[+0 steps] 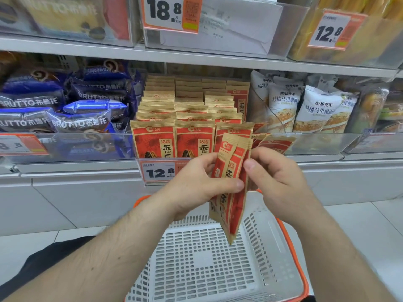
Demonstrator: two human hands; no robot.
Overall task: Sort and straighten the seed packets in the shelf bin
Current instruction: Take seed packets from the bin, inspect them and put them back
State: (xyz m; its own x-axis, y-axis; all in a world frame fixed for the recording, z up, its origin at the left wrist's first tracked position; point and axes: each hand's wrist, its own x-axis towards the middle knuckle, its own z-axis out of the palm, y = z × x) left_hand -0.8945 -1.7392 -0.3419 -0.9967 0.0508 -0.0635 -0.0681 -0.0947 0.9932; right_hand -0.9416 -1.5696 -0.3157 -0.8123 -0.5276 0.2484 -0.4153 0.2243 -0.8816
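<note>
Both the left hand (196, 182) and the right hand (277, 173) pinch a few upright seed packets (231, 192) held just in front of the shelf bin (139, 159), above a white basket (272, 247).

Both hands hold a small bunch of red-and-tan seed packets (231, 184) upright: left hand (196, 182) pinching the middle, right hand (277, 173) at its edge, above a white basket (272, 253), before the shelf bin (187, 118).
</note>
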